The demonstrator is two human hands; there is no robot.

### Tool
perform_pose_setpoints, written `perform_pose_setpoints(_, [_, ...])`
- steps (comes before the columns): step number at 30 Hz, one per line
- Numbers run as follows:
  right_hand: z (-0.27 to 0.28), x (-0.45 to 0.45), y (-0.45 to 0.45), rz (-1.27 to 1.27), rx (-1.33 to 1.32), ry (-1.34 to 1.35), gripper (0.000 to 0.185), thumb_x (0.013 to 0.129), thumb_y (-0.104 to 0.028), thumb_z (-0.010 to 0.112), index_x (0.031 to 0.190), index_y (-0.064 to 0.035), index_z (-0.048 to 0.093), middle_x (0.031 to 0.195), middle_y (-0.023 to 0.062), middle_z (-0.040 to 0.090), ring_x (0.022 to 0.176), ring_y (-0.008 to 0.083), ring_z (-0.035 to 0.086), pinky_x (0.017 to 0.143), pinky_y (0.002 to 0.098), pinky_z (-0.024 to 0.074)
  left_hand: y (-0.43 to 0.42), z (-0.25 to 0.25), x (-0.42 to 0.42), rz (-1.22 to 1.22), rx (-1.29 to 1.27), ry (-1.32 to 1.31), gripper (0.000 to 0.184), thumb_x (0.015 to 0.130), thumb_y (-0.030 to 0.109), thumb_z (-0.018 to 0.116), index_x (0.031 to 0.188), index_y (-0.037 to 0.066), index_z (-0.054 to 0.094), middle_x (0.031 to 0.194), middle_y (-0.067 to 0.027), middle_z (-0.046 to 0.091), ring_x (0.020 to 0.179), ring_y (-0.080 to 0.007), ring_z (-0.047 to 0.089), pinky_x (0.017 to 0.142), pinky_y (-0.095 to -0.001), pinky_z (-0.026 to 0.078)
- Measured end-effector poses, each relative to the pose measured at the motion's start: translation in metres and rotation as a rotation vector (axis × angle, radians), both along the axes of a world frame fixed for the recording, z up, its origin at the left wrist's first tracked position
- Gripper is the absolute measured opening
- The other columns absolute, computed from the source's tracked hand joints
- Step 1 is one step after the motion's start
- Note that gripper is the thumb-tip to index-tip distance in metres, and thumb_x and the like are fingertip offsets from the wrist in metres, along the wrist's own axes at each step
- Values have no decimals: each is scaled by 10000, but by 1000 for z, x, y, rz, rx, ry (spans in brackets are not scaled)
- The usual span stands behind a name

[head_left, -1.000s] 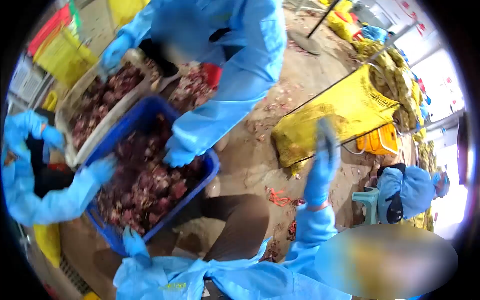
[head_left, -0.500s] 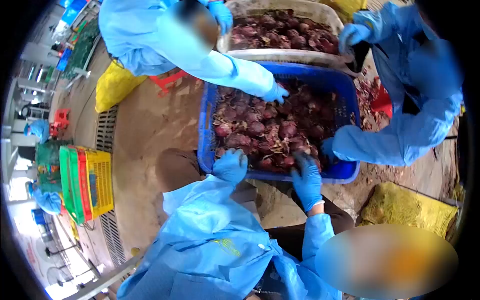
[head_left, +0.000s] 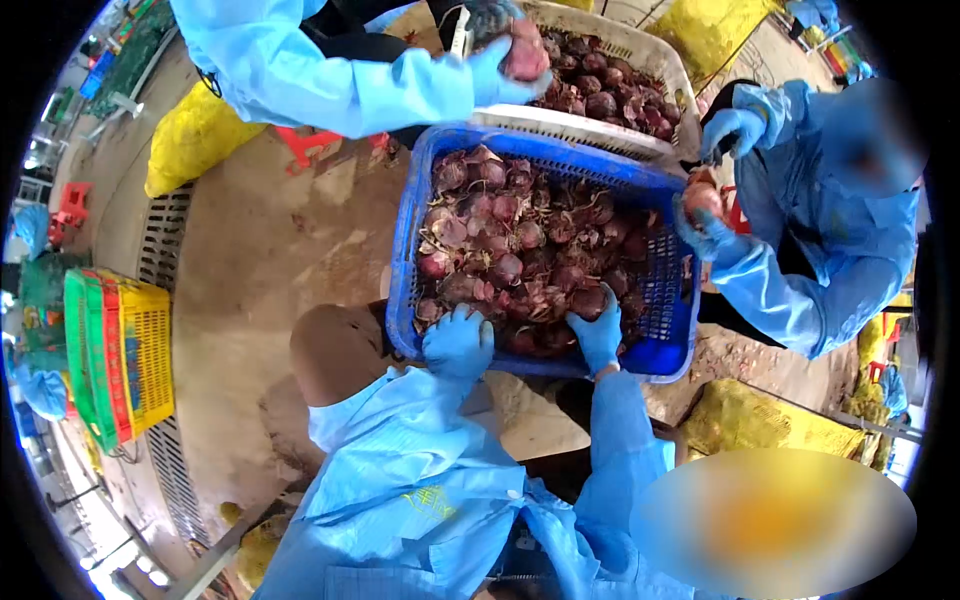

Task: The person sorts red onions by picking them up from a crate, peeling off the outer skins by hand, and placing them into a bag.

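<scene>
A blue crate (head_left: 403, 290) full of red onions (head_left: 506, 268) stands before me. My left hand (head_left: 459, 345), in a blue glove, rests at the crate's near rim beside the onions, its fingers apart; no onion shows in it. Inside the near right part of the crate, my right hand (head_left: 598, 335), also gloved, has its fingers and thumb around an onion (head_left: 588, 302). Beyond the blue crate is a white crate (head_left: 680, 90) of onions.
A co-worker's gloved hand (head_left: 497, 78) at the upper left holds an onion; another co-worker's hand (head_left: 704, 228) at the right holds one too. Yellow sacks (head_left: 200, 135) lie around. Stacked crates (head_left: 145, 355) stand at the left, beside a floor grate (head_left: 172, 480).
The co-worker's arm at the upper left has withdrawn from the blue crate. The right co-worker's hand has risen from it with an onion. My right hand has closed around an onion.
</scene>
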State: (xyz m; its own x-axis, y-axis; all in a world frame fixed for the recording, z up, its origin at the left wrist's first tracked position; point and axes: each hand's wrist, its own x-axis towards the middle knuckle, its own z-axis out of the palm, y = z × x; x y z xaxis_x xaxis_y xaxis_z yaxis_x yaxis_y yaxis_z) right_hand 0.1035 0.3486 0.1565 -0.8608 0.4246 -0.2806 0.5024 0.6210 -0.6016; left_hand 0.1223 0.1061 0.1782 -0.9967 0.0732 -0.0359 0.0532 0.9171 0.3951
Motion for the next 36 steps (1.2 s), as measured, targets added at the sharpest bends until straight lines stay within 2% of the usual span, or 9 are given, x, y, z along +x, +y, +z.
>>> perform_pose_setpoints(1, [3, 0, -7, 19, -214, 271, 855, 594, -99, 766, 1335, -95, 341, 1277, 128, 440, 1153, 242, 460, 979, 358, 383, 0, 0, -1, 8, 9, -32, 238, 813, 302, 523, 962, 137, 608, 1058, -77, 581, 901, -283, 578, 747, -423, 469])
perform_pose_setpoints(4, [32, 12, -30, 51, -579, 549, 800, 607, -43, 729, 1317, -62, 361, 1316, 103, 396, 1178, 210, 422, 985, 343, 373, 0, -2, 1, 12, 21, -139, 281, 830, 319, 503, 1023, 138, 599, 1075, -76, 585, 945, -292, 569, 804, -415, 449])
perform_pose_setpoints(8, [90, 20, -68, 337, 24, 635, 866, 537, -39, 749, 1312, -62, 364, 1244, 131, 415, 1159, 299, 407, 1005, 382, 338, -6, -14, 1, -12, 156, 16, 386, 885, 347, 484, 1171, 93, 538, 1113, -90, 593, 992, -267, 572, 866, -397, 433])
perform_pose_setpoints(10, [98, 26, -88, 357, 109, 659, 879, 546, -60, 736, 1336, -76, 350, 1243, 157, 409, 1141, 327, 403, 994, 397, 334, 2, -41, -7, 153, 1036, 160, 414, 929, 366, 459, 1230, 85, 496, 1119, -69, 581, 1006, -194, 561, 886, -356, 431])
perform_pose_setpoints(11, [101, 28, -96, 401, 91, 646, 904, 549, -65, 739, 1354, -74, 329, 1276, 168, 388, 1170, 341, 386, 1009, 400, 321, -2, 8, -2, 215, 1443, -260, 427, 941, 373, 462, 1266, 95, 472, 1145, -41, 555, 1038, -139, 531, 903, -312, 426])
perform_pose_setpoints(16, [119, 48, -127, 358, -480, 697, 857, 677, 3, 643, 1420, -57, 221, 1457, 153, 232, 1336, 283, 256, 1085, 380, 236, -29, 58, -15, 23, 2017, -995, 468, 917, 395, 484, 1286, 109, 442, 1226, -65, 543, 1036, -201, 577, 848, -346, 492])
perform_pose_setpoints(19, [126, 49, -125, 181, -957, 642, 605, 858, -18, 505, 1412, -46, 261, 1426, 109, 318, 1282, 205, 351, 1042, 314, 299, -36, 47, -19, 15, 2110, -1039, 504, 904, 436, 485, 1281, 106, 444, 1198, -83, 563, 1013, -221, 590, 838, -364, 509])
perform_pose_setpoints(24, [139, 48, -129, 305, -912, 462, 475, 927, -248, 451, 1338, -14, 406, 1343, 74, 446, 1227, 152, 399, 1042, 281, 260, -30, 73, -8, 6, 2009, -991, 560, 896, 476, 473, 1314, 108, 412, 1227, -76, 537, 1042, -219, 570, 877, -364, 495])
perform_pose_setpoints(36, [97, 36, -163, 40, -530, 609, 250, 867, -85, 446, 1078, -68, 578, 996, 126, 573, 936, 247, 549, 862, 342, 425, -41, 27, -9, 69, 1785, -824, 361, 922, 344, 521, 1194, 108, 483, 1139, -27, 520, 1018, -120, 509, 885, -290, 428])
